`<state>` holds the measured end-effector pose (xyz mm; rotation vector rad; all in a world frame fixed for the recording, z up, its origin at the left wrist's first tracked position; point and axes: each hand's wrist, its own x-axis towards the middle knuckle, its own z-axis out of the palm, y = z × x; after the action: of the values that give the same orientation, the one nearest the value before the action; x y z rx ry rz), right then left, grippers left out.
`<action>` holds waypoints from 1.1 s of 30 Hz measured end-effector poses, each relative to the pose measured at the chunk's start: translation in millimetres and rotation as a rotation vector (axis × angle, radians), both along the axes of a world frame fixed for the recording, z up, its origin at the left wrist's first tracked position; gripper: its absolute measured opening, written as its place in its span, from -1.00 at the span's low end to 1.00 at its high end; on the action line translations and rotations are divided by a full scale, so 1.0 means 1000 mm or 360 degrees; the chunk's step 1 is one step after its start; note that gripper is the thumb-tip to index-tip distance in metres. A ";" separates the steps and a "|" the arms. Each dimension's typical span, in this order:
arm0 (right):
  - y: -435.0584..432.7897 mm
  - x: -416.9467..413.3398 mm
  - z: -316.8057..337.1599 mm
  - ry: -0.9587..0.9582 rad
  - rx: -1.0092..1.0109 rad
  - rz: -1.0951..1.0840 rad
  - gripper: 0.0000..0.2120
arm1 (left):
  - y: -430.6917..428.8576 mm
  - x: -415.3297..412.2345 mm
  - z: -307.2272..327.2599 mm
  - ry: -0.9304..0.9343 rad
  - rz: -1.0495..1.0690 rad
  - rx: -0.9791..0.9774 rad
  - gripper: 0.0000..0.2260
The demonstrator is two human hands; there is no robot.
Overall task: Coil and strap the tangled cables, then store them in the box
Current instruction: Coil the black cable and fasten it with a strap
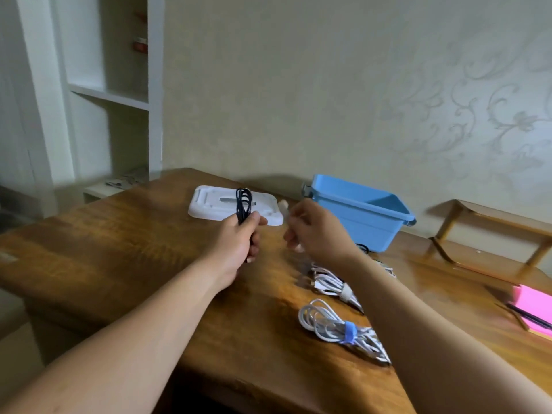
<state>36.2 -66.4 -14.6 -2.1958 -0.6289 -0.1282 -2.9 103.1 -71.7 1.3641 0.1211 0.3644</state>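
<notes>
Dark cable coil, centre of the frame: we note it gathered into narrow loops that stand up out of the left hand, whose fingers and thumb are curled tight round the lower part of the bundle; the hand is raised above the wooden table. Right hand just beside it, apart from the coil, fingers curled inward; it is motion-blurred, and something pale shows at the fingertips, but we cannot tell whether it pinches anything. Behind the coil a white lid lies flat on the table. To its right stands the blue box, open-topped, near the wall, with nothing visible inside from this angle. Lower right of centre, two white cable bundles lie on the tabletop, well apart from the box: the nearer white bundle is bound with a blue strap, the farther white bundle with a white strap, partly hidden by the right forearm. At the right edge, a pink notepad with a dark pen across it. A small wooden stand sits against the wall at far right. White shelving fills the upper left.
</notes>
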 end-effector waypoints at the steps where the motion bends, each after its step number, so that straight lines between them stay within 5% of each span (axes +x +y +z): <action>1: -0.014 -0.001 0.007 0.0034 0.0196 0.0039 -0.93 | -0.008 -0.001 0.007 -0.0017 -0.0109 -0.0023 -0.73; 4: -0.054 -0.002 0.015 0.0174 0.0548 0.0180 -0.88 | -0.045 -0.006 0.035 -0.0095 -0.0428 -0.0032 -0.73; 8: -0.100 -0.003 0.013 0.0132 0.0625 0.0003 -0.84 | -0.099 0.006 0.060 -0.0138 -0.0570 0.0162 -0.82; 13: -0.142 -0.007 0.016 0.0306 0.1373 0.0132 -0.86 | -0.149 0.033 0.054 -0.0051 -0.0644 0.0600 -0.92; 16: -0.152 -0.011 0.012 0.0251 0.1128 0.0228 -0.85 | -0.165 0.042 0.044 -0.0194 -0.0686 0.0935 -0.87; 20: -0.159 0.001 -0.009 -0.0204 0.0660 -0.0305 -0.75 | -0.174 0.042 0.047 -0.0208 -0.0672 0.1044 -0.87; 25: -0.164 0.011 -0.016 -0.0287 0.0690 -0.0502 -0.70 | -0.173 0.047 0.050 -0.0209 -0.0733 0.0509 -0.64; 28: -0.160 0.009 -0.018 -0.0302 0.0760 -0.0447 -0.74 | -0.174 0.048 0.047 -0.0218 -0.0731 0.0515 -0.44; 33: -0.158 0.008 -0.022 -0.0296 0.0824 -0.0427 -0.75 | -0.174 0.052 0.040 -0.0234 -0.0663 0.0407 -0.54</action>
<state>44.1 -224.3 -36.2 -1.7612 -0.3451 -0.5759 49.4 -70.6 -31.8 1.5660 -0.3383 0.1295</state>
